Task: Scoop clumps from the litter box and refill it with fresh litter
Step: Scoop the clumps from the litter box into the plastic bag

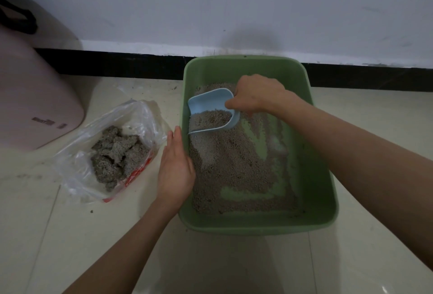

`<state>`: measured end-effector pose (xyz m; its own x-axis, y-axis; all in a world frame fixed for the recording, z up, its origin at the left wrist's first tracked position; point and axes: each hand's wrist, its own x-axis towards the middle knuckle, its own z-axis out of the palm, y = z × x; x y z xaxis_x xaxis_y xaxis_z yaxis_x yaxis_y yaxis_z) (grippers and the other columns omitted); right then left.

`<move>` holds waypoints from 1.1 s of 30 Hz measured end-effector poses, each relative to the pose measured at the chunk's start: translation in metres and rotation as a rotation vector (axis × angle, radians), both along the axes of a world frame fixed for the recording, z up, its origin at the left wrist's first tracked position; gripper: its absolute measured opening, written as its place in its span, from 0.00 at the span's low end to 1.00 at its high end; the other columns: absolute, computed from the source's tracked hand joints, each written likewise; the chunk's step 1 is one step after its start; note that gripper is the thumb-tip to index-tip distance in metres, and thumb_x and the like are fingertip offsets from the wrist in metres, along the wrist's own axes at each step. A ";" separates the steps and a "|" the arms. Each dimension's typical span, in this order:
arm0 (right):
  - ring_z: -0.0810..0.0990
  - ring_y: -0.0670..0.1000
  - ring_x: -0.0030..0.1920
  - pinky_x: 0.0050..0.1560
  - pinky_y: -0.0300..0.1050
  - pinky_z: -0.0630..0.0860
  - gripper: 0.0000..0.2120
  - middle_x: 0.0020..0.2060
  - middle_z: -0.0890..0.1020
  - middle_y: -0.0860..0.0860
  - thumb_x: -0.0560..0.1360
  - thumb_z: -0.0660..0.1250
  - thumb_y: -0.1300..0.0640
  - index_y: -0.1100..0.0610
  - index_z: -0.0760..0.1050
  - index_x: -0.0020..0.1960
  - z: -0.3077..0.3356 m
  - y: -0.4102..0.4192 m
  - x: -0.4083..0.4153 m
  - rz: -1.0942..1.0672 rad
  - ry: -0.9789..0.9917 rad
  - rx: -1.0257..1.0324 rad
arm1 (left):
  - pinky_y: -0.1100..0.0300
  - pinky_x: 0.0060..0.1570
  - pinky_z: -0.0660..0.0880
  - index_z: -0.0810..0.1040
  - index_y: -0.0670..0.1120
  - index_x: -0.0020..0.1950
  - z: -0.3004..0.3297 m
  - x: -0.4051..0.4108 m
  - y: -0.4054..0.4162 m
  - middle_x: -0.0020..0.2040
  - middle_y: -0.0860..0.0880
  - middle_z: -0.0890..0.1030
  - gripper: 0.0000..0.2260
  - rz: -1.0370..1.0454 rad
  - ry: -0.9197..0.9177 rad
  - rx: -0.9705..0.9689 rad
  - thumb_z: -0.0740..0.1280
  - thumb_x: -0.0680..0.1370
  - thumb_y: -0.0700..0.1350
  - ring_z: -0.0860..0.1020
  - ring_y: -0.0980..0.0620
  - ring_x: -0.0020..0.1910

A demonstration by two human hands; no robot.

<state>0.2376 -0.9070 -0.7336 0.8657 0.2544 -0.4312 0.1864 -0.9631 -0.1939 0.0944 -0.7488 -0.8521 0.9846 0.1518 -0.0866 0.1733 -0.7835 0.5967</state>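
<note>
A green litter box (257,225) stands on the tiled floor against the wall, with a thin layer of grey-brown litter (232,172) and bare green patches showing through. My right hand (257,95) grips a light blue scoop (210,104) at the box's far left, its bowl full of litter. My left hand (175,169) rests flat against the box's left rim, fingers extended, holding nothing. To the left lies a clear plastic bag (77,162) with grey clumps (117,153) inside.
A large pink container (30,97) with a black strap stands at the left by the wall. A black baseboard (117,65) runs behind the box. Stray litter grains dot the cream floor tiles (210,265).
</note>
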 end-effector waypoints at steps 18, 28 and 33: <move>0.68 0.48 0.25 0.29 0.37 0.61 0.13 0.23 0.72 0.49 0.71 0.63 0.55 0.56 0.69 0.29 0.016 0.018 -0.001 0.020 -0.031 -0.052 | 0.55 0.73 0.53 0.46 0.42 0.77 -0.002 0.001 0.000 0.77 0.41 0.51 0.29 0.003 -0.008 -0.005 0.54 0.78 0.34 0.50 0.47 0.76; 0.70 0.47 0.23 0.29 0.37 0.63 0.15 0.21 0.73 0.48 0.72 0.62 0.57 0.56 0.68 0.27 0.023 0.023 0.004 0.050 0.008 -0.059 | 0.55 0.73 0.53 0.46 0.43 0.77 -0.001 0.001 -0.001 0.77 0.42 0.51 0.29 0.013 -0.004 -0.006 0.54 0.78 0.35 0.52 0.47 0.76; 0.70 0.47 0.22 0.29 0.38 0.63 0.16 0.10 0.66 0.45 0.73 0.61 0.56 0.56 0.66 0.27 0.028 0.030 0.014 0.062 0.019 -0.057 | 0.55 0.73 0.53 0.46 0.43 0.77 0.000 0.000 0.000 0.77 0.42 0.51 0.29 0.003 -0.009 -0.011 0.54 0.78 0.35 0.51 0.47 0.76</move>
